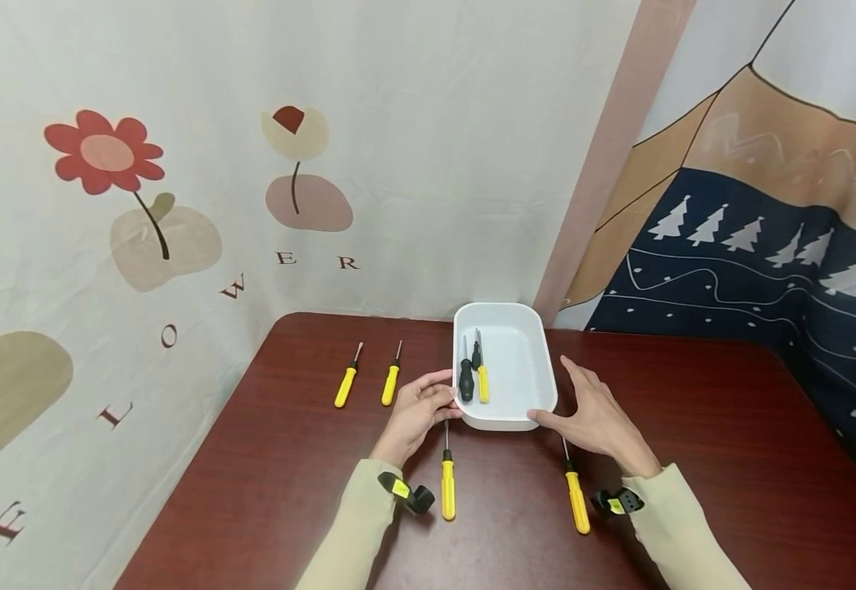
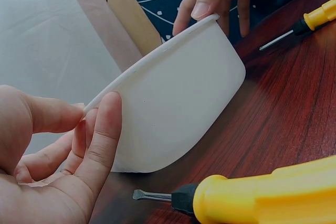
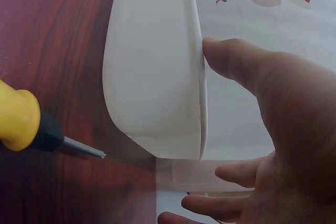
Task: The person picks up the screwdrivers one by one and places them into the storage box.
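A white rectangular bin (image 1: 519, 356) stands at the table's far edge. Inside lie a black-handled screwdriver (image 1: 466, 382), a yellow-handled screwdriver (image 1: 482, 383) and another dark-handled tool (image 1: 476, 357) partly hidden behind the yellow one. My left hand (image 1: 413, 418) pinches the bin's near-left rim between thumb and fingers, clearly seen in the left wrist view. At the near-right corner, my right hand (image 1: 599, 416) touches the rim with the thumb, while its other fingers (image 3: 231, 174) spread apart beside the bin.
Two yellow-handled screwdrivers (image 1: 346, 385) (image 1: 391, 383) lie left of the bin. Another yellow screwdriver (image 1: 448, 487) lies by the left wrist, and one more yellow screwdriver (image 1: 577, 501) by the right wrist. A printed curtain (image 1: 428, 123) hangs right behind the brown table (image 1: 287, 459).
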